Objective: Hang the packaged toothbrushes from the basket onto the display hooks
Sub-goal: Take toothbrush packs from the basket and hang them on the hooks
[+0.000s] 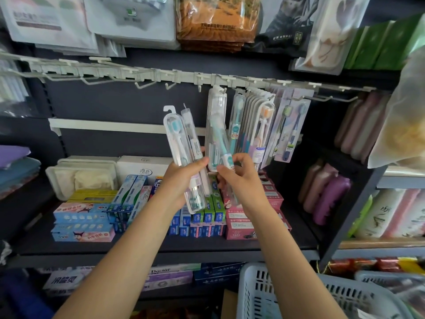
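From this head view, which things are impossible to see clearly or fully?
- Basket, head view: contents hidden by its wall and the right forearm; cut by the bottom edge.
- Packs in the left hand: label print too small to read.
- Hanging pack touched by the right hand: hook seating unclear, top blurred.

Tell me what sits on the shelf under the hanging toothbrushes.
Under the hanging toothbrushes, the shelf holds stacked toothpaste boxes in blue, green and pink. Both hands and the held packs cover the middle boxes, so those stay unseen.
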{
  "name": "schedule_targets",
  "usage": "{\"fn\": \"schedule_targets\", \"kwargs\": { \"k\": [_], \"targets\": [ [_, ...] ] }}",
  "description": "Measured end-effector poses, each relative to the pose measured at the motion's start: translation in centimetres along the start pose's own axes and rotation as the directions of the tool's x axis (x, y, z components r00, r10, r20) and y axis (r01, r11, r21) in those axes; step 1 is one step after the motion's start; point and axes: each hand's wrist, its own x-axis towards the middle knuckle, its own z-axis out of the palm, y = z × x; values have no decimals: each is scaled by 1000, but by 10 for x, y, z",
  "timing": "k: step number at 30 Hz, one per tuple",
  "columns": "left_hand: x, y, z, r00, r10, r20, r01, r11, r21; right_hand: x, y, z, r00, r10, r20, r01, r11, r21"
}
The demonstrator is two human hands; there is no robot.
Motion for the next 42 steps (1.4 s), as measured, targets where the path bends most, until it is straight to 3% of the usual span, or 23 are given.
{"fn": "schedule_targets", "kwargs": {
  "k": [8, 12, 17, 33, 37, 42],
  "targets": [
    [-6, 1, 24, 1000, -1, 25, 1, 1000, -15, -4, -7, -18, 984, -114, -139, 103, 991, -85],
    [-5, -2, 34, 1000, 1, 19, -1, 1000, -6, -5, -20, -27, 982, -53, -181, 56, 998, 12],
    [-4, -3, 42, 1000, -24, 13, 24, 1000, -8, 2, -31, -32, 977, -111, -183, 111, 994, -11],
    [-1, -6, 40, 999, -9, -34, 9, 1000, 10, 21, -19, -26, 973, 43, -226, -54, 998, -43],
    [1, -10, 40, 999, -10, -42, 10, 1000, 0, 17, 3, -29, 971, 94, -222, -115, 990, -86],
    [6, -14, 43, 999, -11, -46, 11, 1000, 15, 20, 10, -30, 969, 57, -239, -105, 976, -192]
  ]
}}
